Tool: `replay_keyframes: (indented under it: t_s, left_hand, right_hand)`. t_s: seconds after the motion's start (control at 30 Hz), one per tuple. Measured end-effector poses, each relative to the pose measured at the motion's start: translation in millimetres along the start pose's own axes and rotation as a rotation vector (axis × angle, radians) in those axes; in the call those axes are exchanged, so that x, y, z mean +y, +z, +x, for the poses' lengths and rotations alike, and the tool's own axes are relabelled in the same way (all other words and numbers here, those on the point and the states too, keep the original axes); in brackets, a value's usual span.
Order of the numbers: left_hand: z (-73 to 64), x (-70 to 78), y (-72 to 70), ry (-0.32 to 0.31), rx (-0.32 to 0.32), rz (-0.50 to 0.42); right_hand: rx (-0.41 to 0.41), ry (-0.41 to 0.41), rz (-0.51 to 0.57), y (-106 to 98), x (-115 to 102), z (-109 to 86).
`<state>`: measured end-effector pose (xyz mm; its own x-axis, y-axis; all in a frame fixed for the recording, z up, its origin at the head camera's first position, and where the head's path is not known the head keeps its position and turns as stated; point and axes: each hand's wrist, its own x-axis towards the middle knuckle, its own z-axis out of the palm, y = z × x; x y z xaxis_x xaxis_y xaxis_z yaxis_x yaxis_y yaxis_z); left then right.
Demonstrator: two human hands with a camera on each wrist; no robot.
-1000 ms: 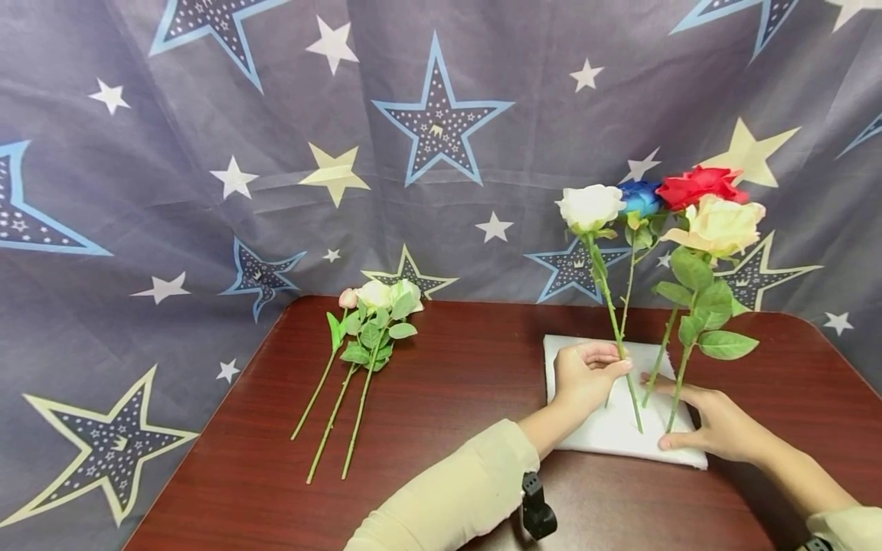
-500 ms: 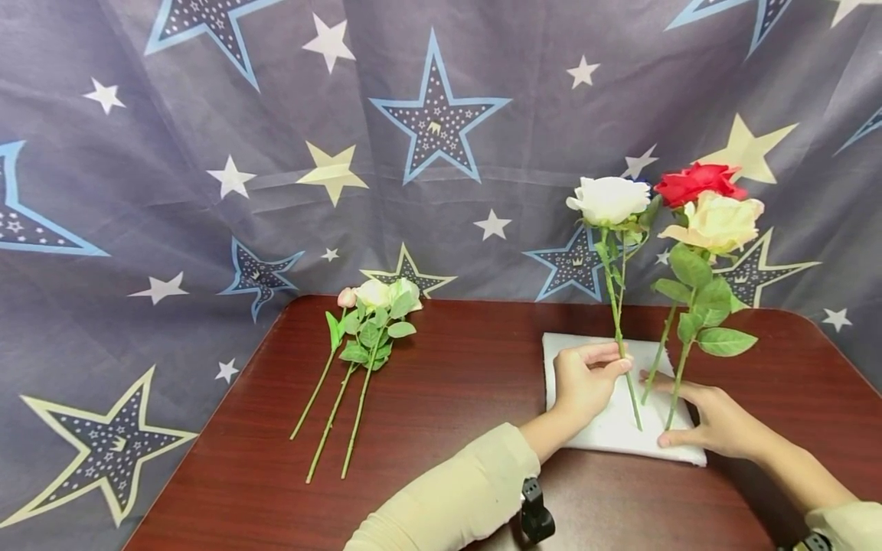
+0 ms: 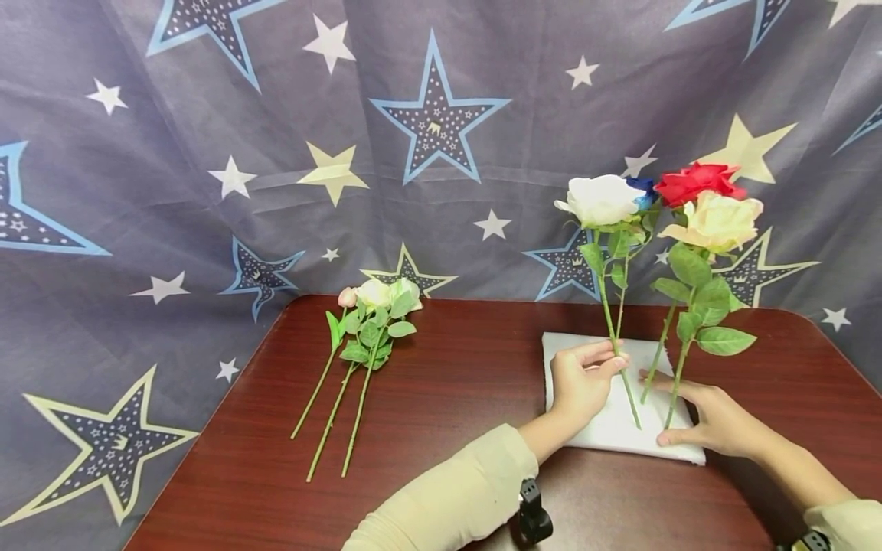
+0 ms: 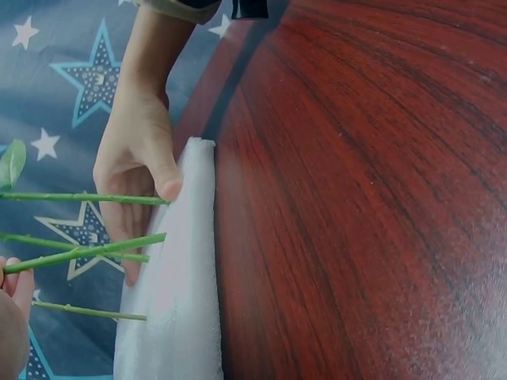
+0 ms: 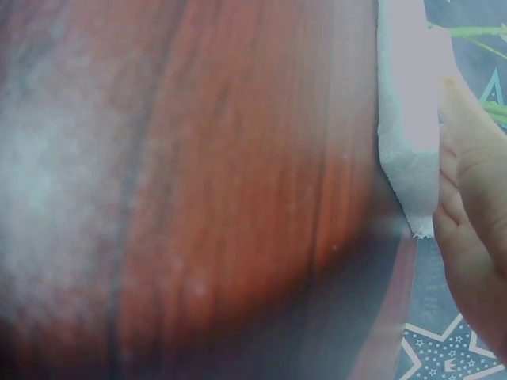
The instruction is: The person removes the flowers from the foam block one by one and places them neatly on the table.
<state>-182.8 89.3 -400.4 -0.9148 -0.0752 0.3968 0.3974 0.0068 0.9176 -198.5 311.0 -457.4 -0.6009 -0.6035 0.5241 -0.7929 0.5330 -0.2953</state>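
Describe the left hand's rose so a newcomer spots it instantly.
Find the white slab on the right of the dark red table. Over it, the left hand pinches a green stem topped by the white rose. Its white bloom sets it apart from the blue rose, red rose and cream rose nearby.

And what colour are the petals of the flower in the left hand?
White petals, best seen in the head view.
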Motion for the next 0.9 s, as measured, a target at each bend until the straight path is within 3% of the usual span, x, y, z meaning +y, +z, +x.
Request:
replay_keyframes:
  t_s: [0.23, 0.43, 0.57, 0.9]
  left_hand:
    - [1.7, 2.8, -0.2, 0.008, 0.014, -0.048]
    - [20.0, 14.6, -8.7, 0.054, -0.001, -0.102]
    - [27.8, 18.5, -19.5, 0.071, -0.026, -0.093]
    - [31.6, 11.2, -58.4, -0.011, -0.076, -0.084]
  right_hand:
    - [-0.012, 0.005, 0.013, 1, -1, 1.5]
    - [-0.009, 0.023, 0.026, -1, -1, 0.9]
    - [-0.011, 0.018, 0.041, -1, -1, -0.4]
    - [0.008, 0.0, 0.028, 0, 0, -0.4]
